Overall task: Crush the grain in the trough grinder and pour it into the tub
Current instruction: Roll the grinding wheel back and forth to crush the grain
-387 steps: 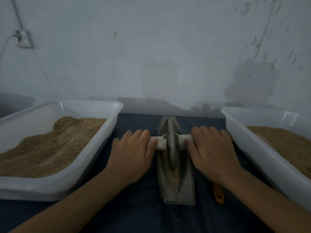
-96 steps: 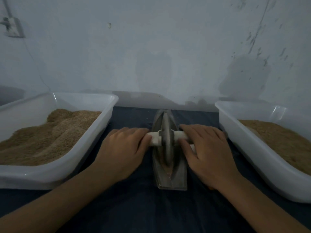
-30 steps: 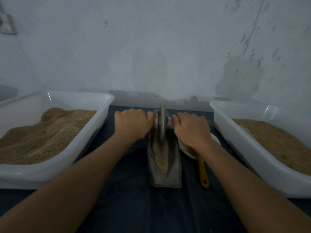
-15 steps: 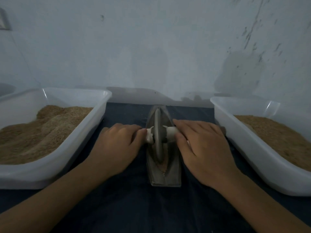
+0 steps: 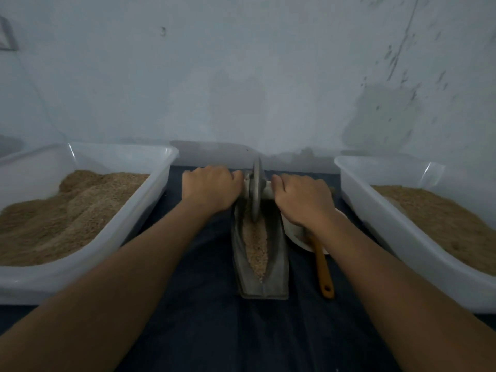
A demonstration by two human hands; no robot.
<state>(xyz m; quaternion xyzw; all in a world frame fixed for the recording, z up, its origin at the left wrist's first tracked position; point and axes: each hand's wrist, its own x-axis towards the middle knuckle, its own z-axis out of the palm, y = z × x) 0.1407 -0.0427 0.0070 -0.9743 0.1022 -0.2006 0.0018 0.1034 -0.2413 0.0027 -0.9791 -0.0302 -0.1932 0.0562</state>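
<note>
metal wheel (image 5: 256, 196) at trough (image 5: 276, 264) far end (grain (image 5: 256, 245) below), left hand (image 5: 210, 190) and right hand (image 5: 302, 201) fingers clamped on its axle

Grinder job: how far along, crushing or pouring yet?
Done: grain is loaded in the trough. In hand: crushing, left hand and right hand grip the wheel axle at the far end. Left: the grain looks coarse; nothing poured from the trough into a tub yet.

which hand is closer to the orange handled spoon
Right. The right hand grips the roller axle just above the orange handled spoon, its wrist over the spoon's top. The left hand is across the trough grinder.
</note>
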